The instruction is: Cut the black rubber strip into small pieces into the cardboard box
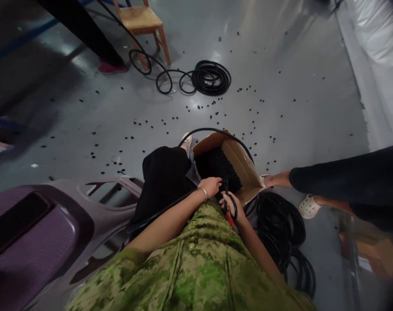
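Observation:
My left hand (212, 185) is closed around a thin black hose (216, 130) just above my lap; the hose arcs out over a cardboard box (245, 168) and runs back along my left forearm. My right hand (232, 206) is closed on a cutter with black loop handles and a red tip (229, 212), close beside the left hand. The box stands between my feet, open, and holds a heap of small black cut pieces (216, 166). I wear a green camouflage top and black trousers.
Coils of black hose lie on the grey floor at my right (280, 229) and farther off (212, 77) by a wooden chair (144, 21). Black bits are scattered over the floor. A purple plastic moulded panel (37, 233) lies left. Another person's legs (329, 181) reach in from the right.

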### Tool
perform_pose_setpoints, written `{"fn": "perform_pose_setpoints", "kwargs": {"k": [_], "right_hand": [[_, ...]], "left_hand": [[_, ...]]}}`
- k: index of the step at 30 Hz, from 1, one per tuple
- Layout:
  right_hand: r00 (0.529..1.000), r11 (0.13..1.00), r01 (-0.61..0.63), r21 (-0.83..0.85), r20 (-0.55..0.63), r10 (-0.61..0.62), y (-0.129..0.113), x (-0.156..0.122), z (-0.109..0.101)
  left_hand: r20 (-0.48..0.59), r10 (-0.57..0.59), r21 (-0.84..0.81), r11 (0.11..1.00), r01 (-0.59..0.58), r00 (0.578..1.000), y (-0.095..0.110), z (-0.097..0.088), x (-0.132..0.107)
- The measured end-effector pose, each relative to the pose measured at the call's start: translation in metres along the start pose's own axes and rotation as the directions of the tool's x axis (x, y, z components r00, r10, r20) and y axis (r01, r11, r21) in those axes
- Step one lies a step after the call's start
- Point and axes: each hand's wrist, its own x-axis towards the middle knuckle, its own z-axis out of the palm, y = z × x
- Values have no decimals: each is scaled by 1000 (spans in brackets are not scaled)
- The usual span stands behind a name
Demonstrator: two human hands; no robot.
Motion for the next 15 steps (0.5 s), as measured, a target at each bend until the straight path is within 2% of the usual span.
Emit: {"fn": "perform_pose_setpoints", "kwargs": {"k": [10,15], "right_hand": [[1000,999,13,-36,-4,-14,-1,3,1],[998,994,68,-86,7,-67,-3,3,-1]], "left_hand": [[32,-4,-16,1000,4,999,0,1,1],[23,35,-1,999,-35,999,-2,0,0]]}}
